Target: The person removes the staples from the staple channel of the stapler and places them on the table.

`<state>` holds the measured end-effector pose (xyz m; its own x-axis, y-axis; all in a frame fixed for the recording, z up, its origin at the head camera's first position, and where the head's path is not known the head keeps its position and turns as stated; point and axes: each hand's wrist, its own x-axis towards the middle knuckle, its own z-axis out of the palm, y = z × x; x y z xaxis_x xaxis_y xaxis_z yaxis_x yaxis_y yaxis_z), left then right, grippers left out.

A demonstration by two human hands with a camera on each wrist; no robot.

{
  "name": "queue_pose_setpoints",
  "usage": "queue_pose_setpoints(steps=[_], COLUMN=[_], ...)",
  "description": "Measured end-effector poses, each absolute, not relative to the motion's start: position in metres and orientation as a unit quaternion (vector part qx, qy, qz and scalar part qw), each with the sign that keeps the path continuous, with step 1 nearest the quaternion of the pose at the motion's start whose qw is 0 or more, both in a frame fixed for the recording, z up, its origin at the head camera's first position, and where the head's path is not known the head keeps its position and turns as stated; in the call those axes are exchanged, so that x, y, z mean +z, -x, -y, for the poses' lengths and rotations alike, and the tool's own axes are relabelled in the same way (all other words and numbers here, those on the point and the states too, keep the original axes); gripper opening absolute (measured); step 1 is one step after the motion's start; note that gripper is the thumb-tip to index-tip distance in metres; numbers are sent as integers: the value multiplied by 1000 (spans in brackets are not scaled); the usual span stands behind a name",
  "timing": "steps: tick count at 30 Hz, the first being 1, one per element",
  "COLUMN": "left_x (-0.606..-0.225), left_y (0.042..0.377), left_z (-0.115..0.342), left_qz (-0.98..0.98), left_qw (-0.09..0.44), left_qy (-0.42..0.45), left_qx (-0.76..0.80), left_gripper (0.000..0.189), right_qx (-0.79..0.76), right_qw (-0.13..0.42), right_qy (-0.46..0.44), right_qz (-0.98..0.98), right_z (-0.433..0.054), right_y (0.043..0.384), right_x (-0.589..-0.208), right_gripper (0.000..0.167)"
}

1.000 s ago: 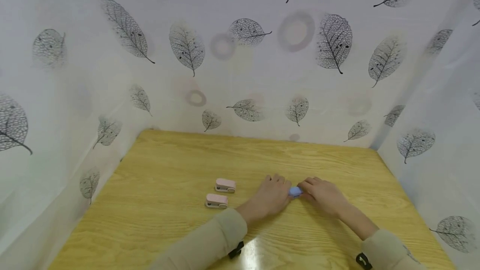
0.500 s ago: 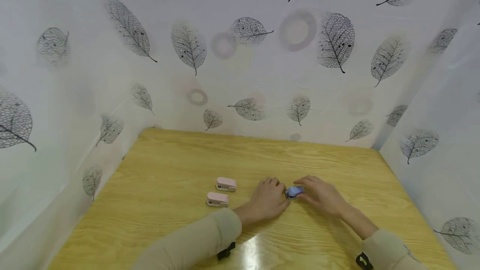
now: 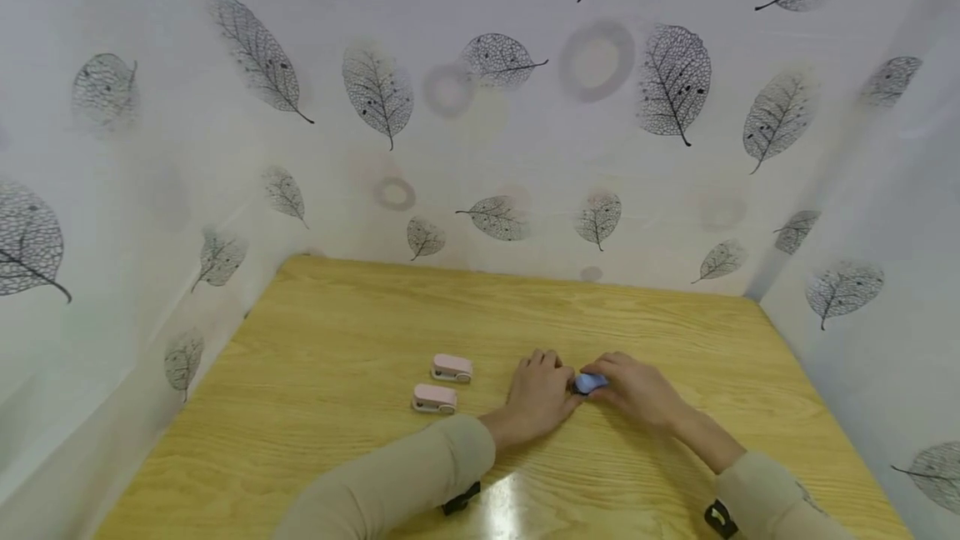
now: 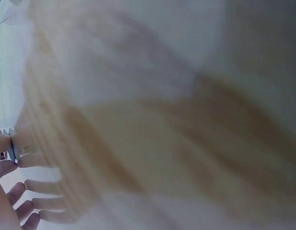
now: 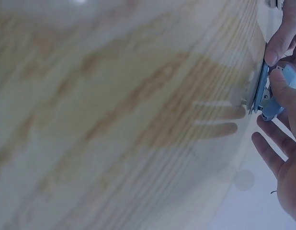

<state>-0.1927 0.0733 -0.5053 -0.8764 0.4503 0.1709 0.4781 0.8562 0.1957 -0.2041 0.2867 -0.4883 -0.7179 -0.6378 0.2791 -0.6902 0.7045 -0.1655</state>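
A small blue hinged tool (image 3: pixel 588 382), stapler-like in shape, is at the right of the table between both hands. My left hand (image 3: pixel 538 397) pinches its left end with thumb and forefinger, the other fingers spread toward the table. From the right, my right hand (image 3: pixel 642 390) grips the blue body between thumb and fingers. In the right wrist view the tool (image 5: pixel 267 98) shows a thin flat base plate along the tabletop and a blue part tilted away from it. The left wrist view catches only a sliver of the tool (image 4: pixel 12 146) near fingers at its left edge.
Left of my hands, two pink tools (image 3: pixel 452 367) of similar shape lie one in front of the other on the wood-grain table (image 3: pixel 337 323). Leaf-patterned curtains (image 3: pixel 495 148) enclose the back and both sides. Black straps (image 3: pixel 461 498) hang under my sleeves.
My right fingers, held wider half a second ago, have closed in on the blue tool. My left fingertips have moved slightly right onto its end. The pink tools stay in place.
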Motion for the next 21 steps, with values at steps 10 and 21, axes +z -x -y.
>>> queue_pose_setpoints(steps=[10,21], left_x=[-500,-492], left_y=[193,194], left_z=[-78,-85], left_qz=[965,968], left_qw=[39,22], left_qy=[230,235], left_qx=[-116,-84], left_gripper=[25,27], right_qx=[161,154], right_qw=[118,135], right_qy=[-334,-298], right_qz=[921,932], right_z=[-296,-316], right_y=[202,208], right_x=[-483,-473], right_gripper=[35,34])
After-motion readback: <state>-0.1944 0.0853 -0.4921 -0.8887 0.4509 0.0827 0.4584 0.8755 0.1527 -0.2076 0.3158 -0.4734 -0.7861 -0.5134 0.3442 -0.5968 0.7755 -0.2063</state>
